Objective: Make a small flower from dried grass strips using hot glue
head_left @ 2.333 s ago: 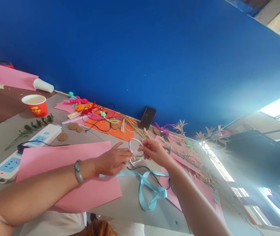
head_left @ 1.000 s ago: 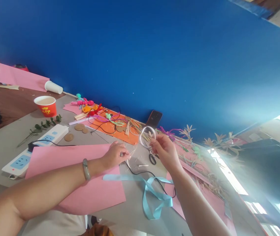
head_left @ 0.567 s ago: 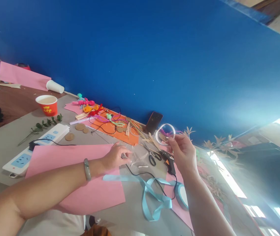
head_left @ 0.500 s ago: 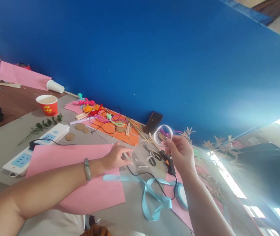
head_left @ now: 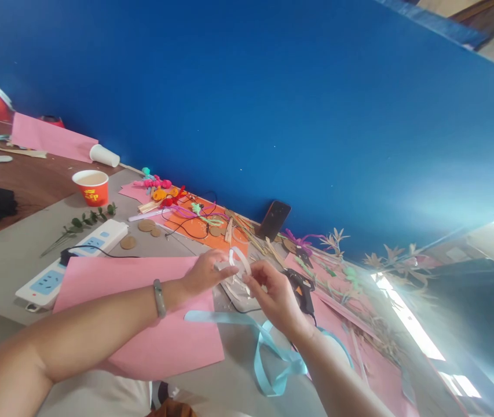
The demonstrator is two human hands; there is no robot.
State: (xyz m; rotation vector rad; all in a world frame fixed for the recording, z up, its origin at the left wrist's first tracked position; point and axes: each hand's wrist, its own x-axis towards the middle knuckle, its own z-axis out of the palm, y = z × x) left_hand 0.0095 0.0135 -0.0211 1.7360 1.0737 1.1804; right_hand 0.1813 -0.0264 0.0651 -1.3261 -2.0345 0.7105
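A thin white ring [head_left: 241, 259], like a narrow roll of tape, is held up over the table between my two hands. My right hand [head_left: 275, 292] pinches its lower right side between thumb and fingers. At its left side is my left hand [head_left: 209, 271], with the thumb and fingers closed about the edge; the exact contact is partly hidden. Below the hands lie clear plastic scraps that I cannot make out well. A loose light blue ribbon [head_left: 264, 376] curls on the table under my right wrist, its spool mostly behind the forearm.
Pink paper [head_left: 142, 341] lies under my left forearm. A power strip [head_left: 49, 281], a red paper cup [head_left: 92, 188] of drink and a green sprig [head_left: 75, 226] are at left. A phone [head_left: 275, 219] leans on the blue wall [head_left: 229, 104]. A black glue gun [head_left: 302, 289] lies at right.
My right hand has brought the white ring left and down to my left hand, which has closed in at its edge. The view has shifted slightly.
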